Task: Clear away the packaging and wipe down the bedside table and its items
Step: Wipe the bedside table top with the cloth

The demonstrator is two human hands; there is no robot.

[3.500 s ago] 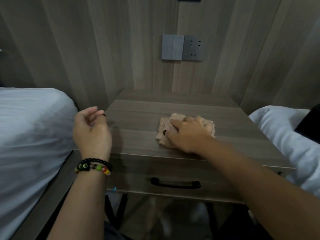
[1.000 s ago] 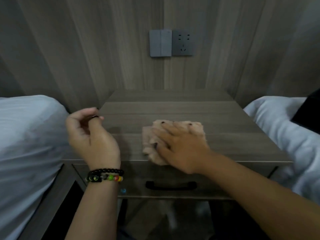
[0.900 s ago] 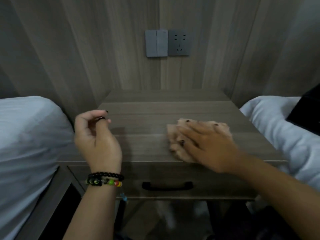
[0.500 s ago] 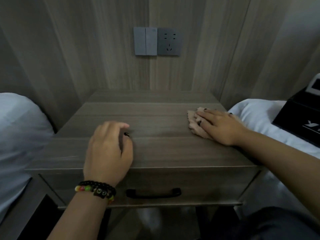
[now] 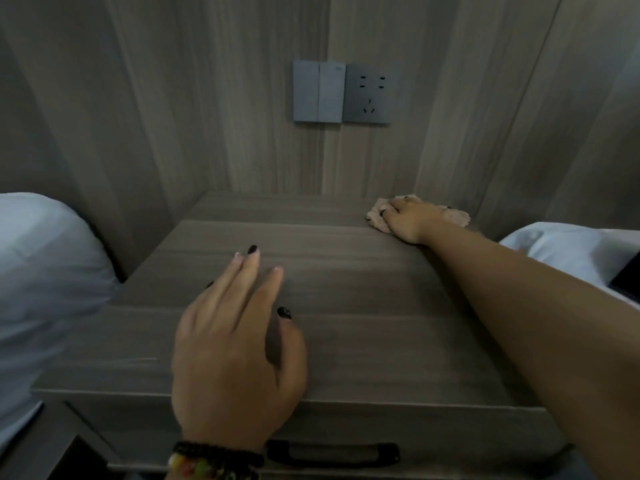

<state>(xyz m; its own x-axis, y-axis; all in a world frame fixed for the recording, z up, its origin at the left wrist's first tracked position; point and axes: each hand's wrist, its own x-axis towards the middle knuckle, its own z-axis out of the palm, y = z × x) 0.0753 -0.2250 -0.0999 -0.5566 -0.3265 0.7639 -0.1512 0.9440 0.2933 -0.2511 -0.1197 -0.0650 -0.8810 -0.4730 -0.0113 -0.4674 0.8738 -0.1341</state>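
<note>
The wooden bedside table [image 5: 363, 296] fills the middle of the view, its top bare apart from a cloth. A crumpled pinkish cloth [image 5: 377, 216] lies in the table's far right corner, close to the wall. My right hand [image 5: 407, 218] lies flat on top of the cloth and presses it down, fingers pointing left. My left hand [image 5: 235, 341] rests over the front middle of the tabletop with straight fingers pointing toward the wall, holding nothing. Beaded bracelets circle my left wrist.
White bedding [image 5: 45, 282] borders the table on the left and more white bedding [image 5: 561, 251] on the right, with a black object [image 5: 627, 278] on it. A grey switch and socket [image 5: 343, 92] sit on the wood-panel wall. A black drawer handle [image 5: 332, 453] is below the front edge.
My right hand has slid the cloth from the front middle to the right edge, then back to the far right corner. My left hand came down from the left onto the tabletop and its fingers straightened.
</note>
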